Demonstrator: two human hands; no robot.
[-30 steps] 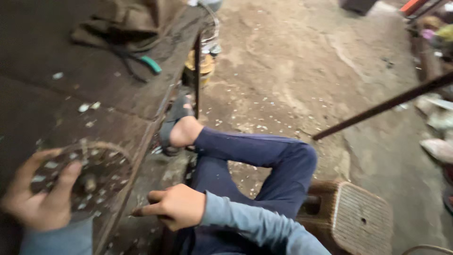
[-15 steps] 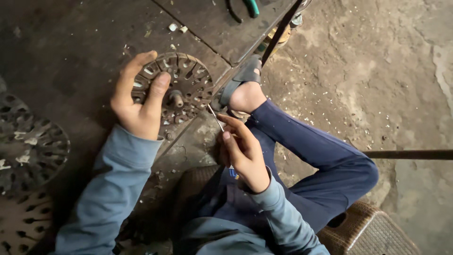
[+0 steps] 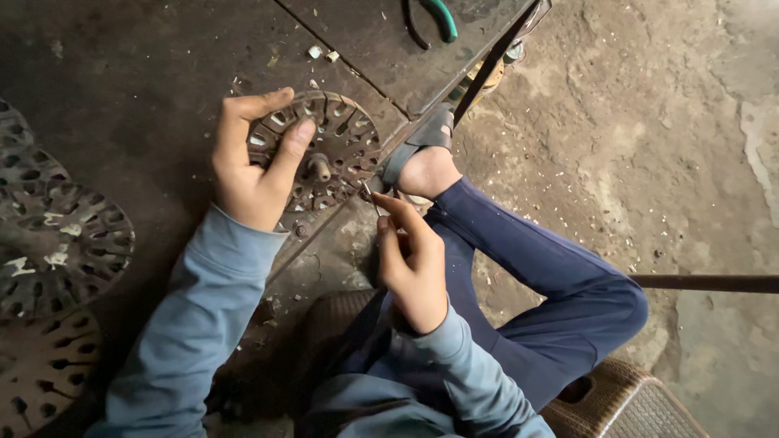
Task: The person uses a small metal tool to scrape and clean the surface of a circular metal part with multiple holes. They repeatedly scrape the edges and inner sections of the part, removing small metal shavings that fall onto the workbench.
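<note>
Slotted metal disc (image 3: pixel 324 154) pinned by left hand (image 3: pixel 251 174); right hand (image 3: pixel 414 259) pinches thin tool (image 3: pixel 369 195) at rim, likely prying, needs steady leverage.

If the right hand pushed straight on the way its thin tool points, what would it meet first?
Most likely the slotted metal disc: the right hand aims its thin tool at the disc's lower right edge, seemingly almost touching.

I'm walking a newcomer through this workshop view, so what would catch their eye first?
First, the left hand gripping a round slotted metal disc on the dark workbench, while the right hand holds a thin metal tool to the disc's edge. Next, the stack of similar discs at the far left. Then the sandalled foot propped against the bench edge, with green-handled pliers lying at the top.
</note>
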